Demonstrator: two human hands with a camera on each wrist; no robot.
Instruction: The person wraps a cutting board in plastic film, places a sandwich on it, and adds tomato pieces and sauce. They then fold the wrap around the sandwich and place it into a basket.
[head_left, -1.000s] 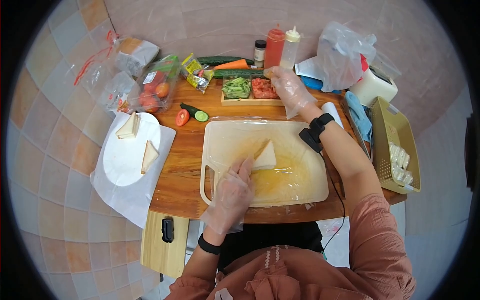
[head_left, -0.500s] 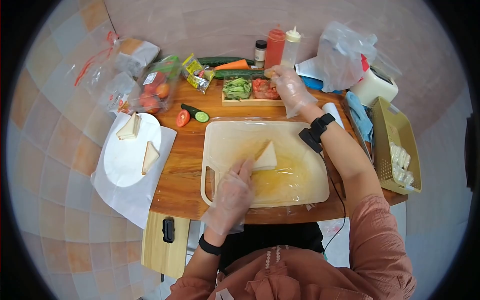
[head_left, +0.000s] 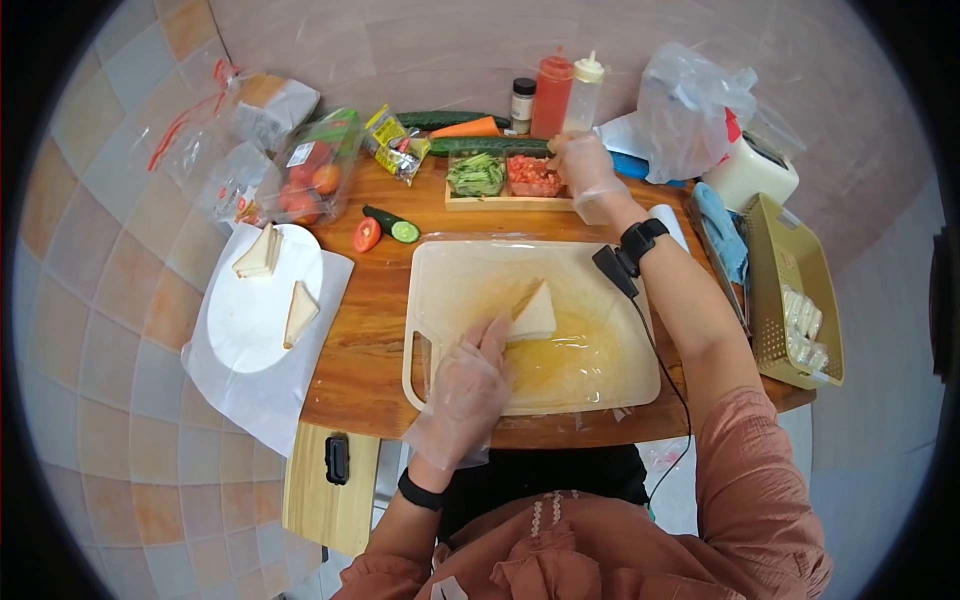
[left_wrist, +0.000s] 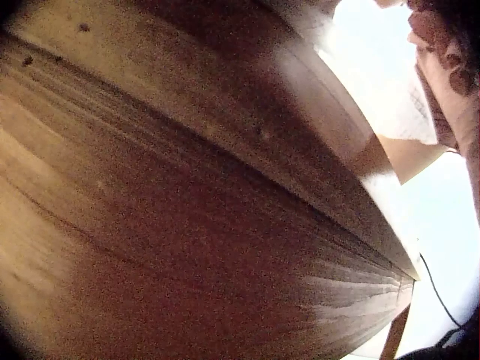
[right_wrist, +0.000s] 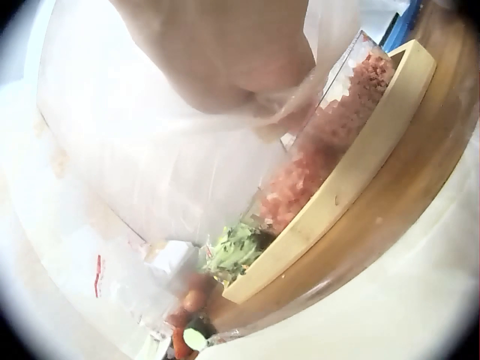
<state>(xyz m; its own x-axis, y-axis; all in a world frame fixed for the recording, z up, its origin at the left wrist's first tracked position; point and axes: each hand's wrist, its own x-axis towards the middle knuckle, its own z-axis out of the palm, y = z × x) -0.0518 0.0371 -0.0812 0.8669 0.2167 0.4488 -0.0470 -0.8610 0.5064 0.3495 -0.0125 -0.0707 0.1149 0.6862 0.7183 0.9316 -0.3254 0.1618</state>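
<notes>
Rested nearly straight left fingers [head_left: 493, 335] against the bread wedge [head_left: 535, 316] on the cutting board [head_left: 622, 285], probably to steady it. Farther off, held right fingers [head_left: 570, 148] beside diced tomato [head_left: 530, 176], boxed in the wooden tray [head_left: 500, 204], probably against spilling; could not tell their opening or grip.

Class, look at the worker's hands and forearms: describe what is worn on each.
Loose, clear plastic gloves cover the left hand and right hand. The left wrist has a black band; the right, a black strap with a blocky black device and thin dark cable. The sleeves are dusty reddish-pink.
</notes>
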